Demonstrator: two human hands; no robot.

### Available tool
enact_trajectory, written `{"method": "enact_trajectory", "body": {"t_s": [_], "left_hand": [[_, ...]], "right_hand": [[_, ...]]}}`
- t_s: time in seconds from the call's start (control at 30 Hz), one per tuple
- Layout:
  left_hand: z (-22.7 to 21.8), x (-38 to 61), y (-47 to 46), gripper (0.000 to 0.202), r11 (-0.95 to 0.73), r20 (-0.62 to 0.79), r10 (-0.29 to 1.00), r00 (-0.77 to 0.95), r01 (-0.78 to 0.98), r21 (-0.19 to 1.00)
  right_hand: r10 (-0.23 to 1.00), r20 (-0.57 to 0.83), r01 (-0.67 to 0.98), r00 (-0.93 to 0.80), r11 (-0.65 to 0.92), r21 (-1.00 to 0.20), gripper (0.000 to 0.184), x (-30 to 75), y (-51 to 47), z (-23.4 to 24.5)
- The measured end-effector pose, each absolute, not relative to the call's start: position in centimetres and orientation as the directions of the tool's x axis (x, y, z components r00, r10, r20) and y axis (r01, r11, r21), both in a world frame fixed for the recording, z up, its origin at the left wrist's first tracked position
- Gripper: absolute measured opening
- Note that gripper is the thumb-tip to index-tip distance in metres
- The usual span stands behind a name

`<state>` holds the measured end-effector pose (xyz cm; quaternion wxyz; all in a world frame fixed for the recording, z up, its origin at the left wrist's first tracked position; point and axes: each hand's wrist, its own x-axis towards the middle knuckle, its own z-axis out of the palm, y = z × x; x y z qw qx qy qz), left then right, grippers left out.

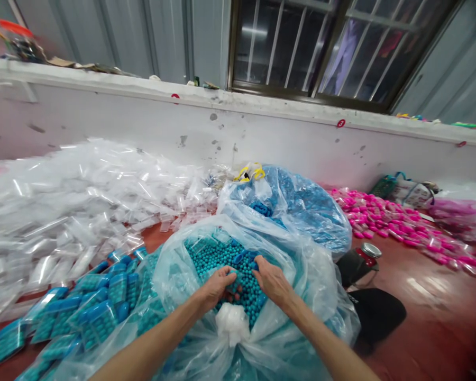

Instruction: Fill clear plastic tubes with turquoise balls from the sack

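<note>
A large clear plastic bag (170,264) lies open in front of me, with teal beads (212,259) inside. My left hand (221,283) is over the beads, its fingers closed around a small clear container (233,287), partly hidden by the fingers. Opposite it, my right hand (270,278) pinches a small blue piece that looks like a cap, mostly hidden by the fingertips. Blue caps (243,257) lie on the beads just beyond my hands. A white bunched wad (232,324) sits at the bag's near edge.
Filled blue-capped containers (101,320) lie at left, below a big heap of clear empty ones (75,201). Behind is a bag of blue pieces (301,206). Pink pieces (392,219), a red jar with a metal lid (368,253) and a black object (376,315) are right.
</note>
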<state>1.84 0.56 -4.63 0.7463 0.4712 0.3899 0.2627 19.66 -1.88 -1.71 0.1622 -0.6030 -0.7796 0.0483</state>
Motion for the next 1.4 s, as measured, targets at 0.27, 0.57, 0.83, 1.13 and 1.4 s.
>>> {"method": "enact_trajectory", "body": {"t_s": [0.27,0.57,0.83,1.13,1.4], "left_hand": [[-5.2,1.5,-0.7,0.04,0.304,-0.193,0.83,0.523,-0.134,0.943],[-5.1,1.3,-1.4,0.045,0.319,-0.216,0.819,0.532,-0.11,0.941],[-4.3,1.2,-1.8,0.053,0.378,-0.18,0.804,0.566,-0.254,0.89],[-5.1,1.1,-2.1,0.068,0.389,-0.257,0.841,0.476,-0.204,0.898],[-3.6,1.8,-3.0,0.043,0.302,-0.233,0.894,0.382,-0.13,0.945]], "right_hand": [[0.937,0.199,0.718,-0.286,0.347,-0.603,0.037,17.8,-3.0,-2.8],[0.956,0.135,0.652,-0.261,0.278,-0.705,0.036,18.2,-3.8,-2.3],[0.949,0.225,0.609,-0.222,0.316,-0.728,0.031,17.3,-4.7,-2.8],[0.91,0.352,0.603,-0.217,0.409,-0.685,0.031,16.5,-4.9,-3.0],[0.918,0.334,0.397,-0.214,0.395,-0.829,0.025,17.0,-4.9,-2.7]]}}
